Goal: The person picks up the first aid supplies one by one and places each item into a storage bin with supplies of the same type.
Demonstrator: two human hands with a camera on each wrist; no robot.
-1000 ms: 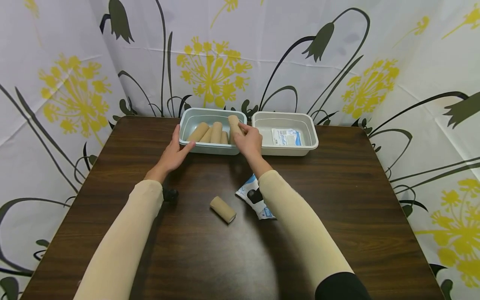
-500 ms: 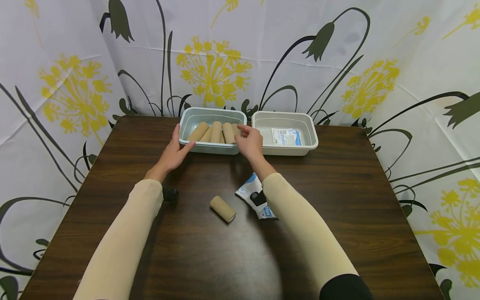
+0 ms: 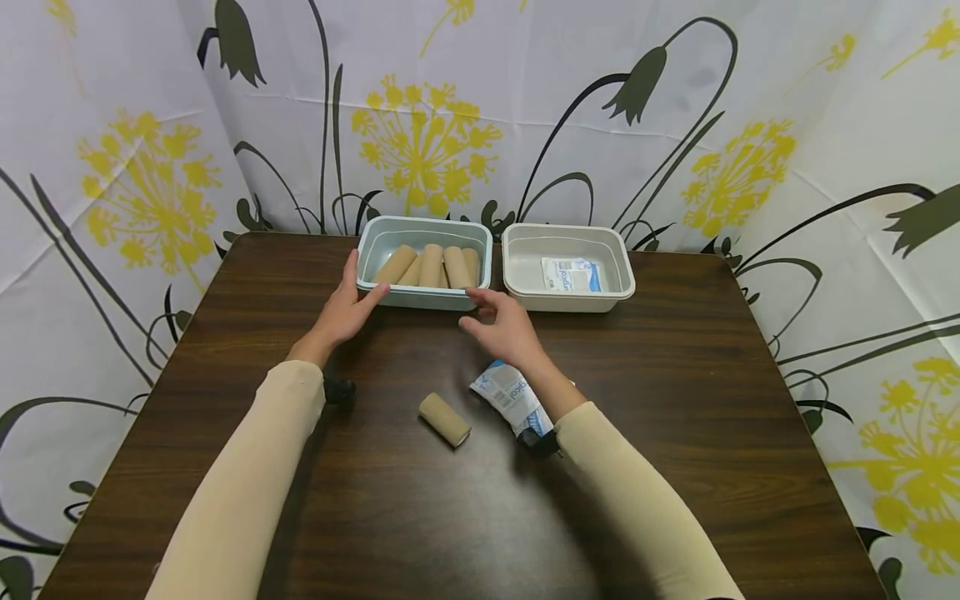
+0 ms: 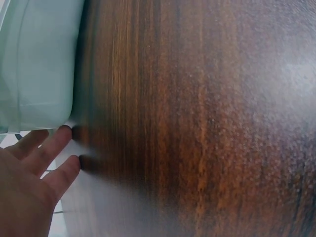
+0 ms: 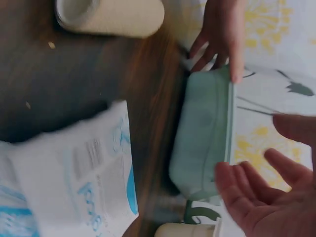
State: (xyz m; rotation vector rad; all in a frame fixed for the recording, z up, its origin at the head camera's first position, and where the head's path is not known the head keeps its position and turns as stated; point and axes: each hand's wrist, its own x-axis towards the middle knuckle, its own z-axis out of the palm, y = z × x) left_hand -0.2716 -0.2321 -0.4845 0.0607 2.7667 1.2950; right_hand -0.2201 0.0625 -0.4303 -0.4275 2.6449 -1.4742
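My left hand [image 3: 341, 310] rests at the left end of a pale blue-green plastic tub [image 3: 427, 300], thumb along the front rim and fingers spread by the end wall [image 4: 44, 69]. Several cardboard tubes [image 3: 431, 265] lie side by side in that tub. My right hand [image 3: 506, 329] holds nothing; its fingers are loosely bent, just in front of the tub's right front corner. Below the right hand, a white and blue printed packet [image 3: 510, 396] lies on the table, partly hidden by the wrist. One loose cardboard tube [image 3: 444, 420] lies left of the packet.
An off-white tub [image 3: 573, 304] stands to the right of the blue-green one, with a white and blue packet [image 3: 572, 275] inside. Both tubs are near the back edge of the dark wooden table [image 3: 360, 517]. A flower-patterned curtain [image 3: 285, 100] hangs behind.
My right hand set a cardboard tube down at the right end of the blue-green tub, let go, and drew back toward me. The left hand stayed in place.
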